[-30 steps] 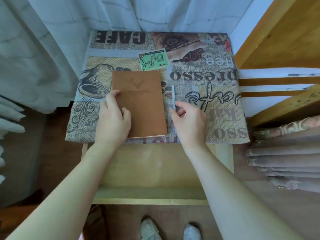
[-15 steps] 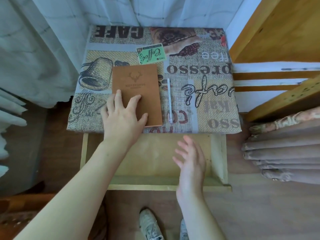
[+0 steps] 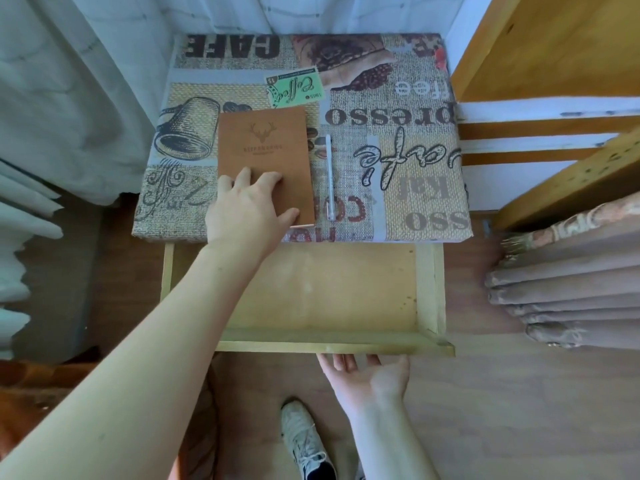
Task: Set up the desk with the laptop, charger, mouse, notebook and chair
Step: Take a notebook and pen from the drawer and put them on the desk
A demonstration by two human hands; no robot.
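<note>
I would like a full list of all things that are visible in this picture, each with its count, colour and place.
notebook: one, brown with a deer emblem, on the desk's left half.
pen: one, white, on the desk just right of the notebook, apart from it.
desk: one, covered in a coffee-print cloth, centre.
drawer: one, pale wood, pulled open below the desk edge.
curtains: white, left and behind.
wooden frame: orange-brown, right.
folded fabric: brown, lower right.
shoe: one clearly seen, white, on the floor.
left hand: flat on the notebook's near part.
right hand: palm up under the drawer's front edge.
</note>
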